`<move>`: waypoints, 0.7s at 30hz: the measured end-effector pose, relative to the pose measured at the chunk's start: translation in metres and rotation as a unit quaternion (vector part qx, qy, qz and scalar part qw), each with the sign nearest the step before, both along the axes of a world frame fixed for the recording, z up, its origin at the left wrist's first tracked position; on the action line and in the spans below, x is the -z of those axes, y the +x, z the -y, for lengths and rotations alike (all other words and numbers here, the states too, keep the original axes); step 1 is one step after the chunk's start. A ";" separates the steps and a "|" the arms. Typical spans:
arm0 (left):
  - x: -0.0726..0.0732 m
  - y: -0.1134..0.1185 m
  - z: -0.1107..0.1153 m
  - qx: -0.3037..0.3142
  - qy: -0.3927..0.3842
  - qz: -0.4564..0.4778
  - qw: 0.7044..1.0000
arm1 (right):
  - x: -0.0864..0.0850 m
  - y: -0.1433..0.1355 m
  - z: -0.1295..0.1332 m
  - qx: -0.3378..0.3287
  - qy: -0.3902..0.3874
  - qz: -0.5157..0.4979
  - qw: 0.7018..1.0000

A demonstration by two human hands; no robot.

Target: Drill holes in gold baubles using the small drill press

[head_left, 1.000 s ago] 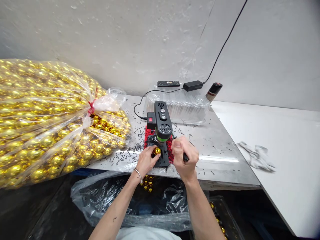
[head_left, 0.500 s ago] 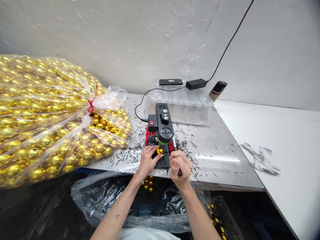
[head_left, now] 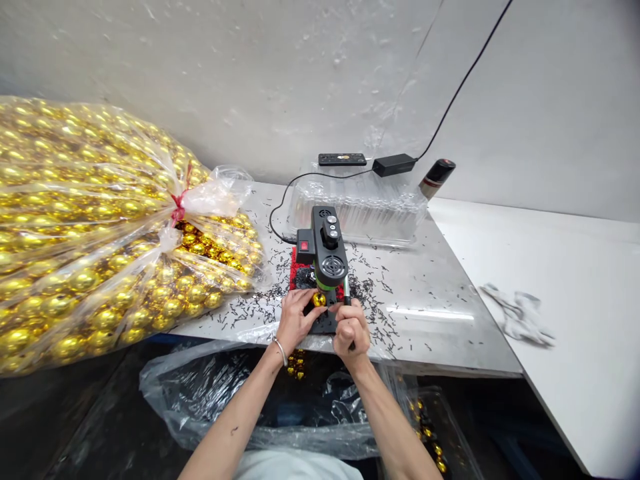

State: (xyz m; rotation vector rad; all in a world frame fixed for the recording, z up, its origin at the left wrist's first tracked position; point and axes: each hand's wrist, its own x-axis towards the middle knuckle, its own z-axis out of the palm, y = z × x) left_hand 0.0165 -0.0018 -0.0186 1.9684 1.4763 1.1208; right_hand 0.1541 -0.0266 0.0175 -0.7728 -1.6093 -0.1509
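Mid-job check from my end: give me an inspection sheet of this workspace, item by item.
Surface: grey metal tabletop, strewn with short black scraps.
Job's things: black press-like machine with red switch; shiny gold ball beneath its head.
Clutter: crumpled whitish cloth on the white tabletop; dark-capped can tilted behind.
Hands: left hand pinches the ball; right hand grips the machine's black-and-silver lever.
Cables: thin black cable reaches the black rectangular adapter; another joins adapter and machine.
Surroundings: bulging clear plastic bag of gold balls; pale wall behind.
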 end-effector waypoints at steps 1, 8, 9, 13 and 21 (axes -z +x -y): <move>0.000 0.000 0.000 0.001 0.001 0.000 1.000 | -0.001 0.000 0.000 0.000 0.006 0.012 1.000; -0.007 0.004 -0.004 -0.005 -0.022 0.023 0.999 | -0.040 -0.004 0.007 0.016 -0.024 -0.037 0.999; -0.009 0.003 -0.004 -0.007 -0.030 0.032 0.999 | -0.051 -0.005 0.009 0.017 -0.047 -0.049 0.998; -0.015 -0.010 0.015 -0.019 -0.038 0.077 0.996 | -0.086 -0.008 0.010 0.010 -0.114 -0.088 0.990; -0.011 -0.054 0.082 0.052 0.025 -0.021 0.998 | -0.079 -0.014 0.011 0.021 -0.100 -0.116 0.988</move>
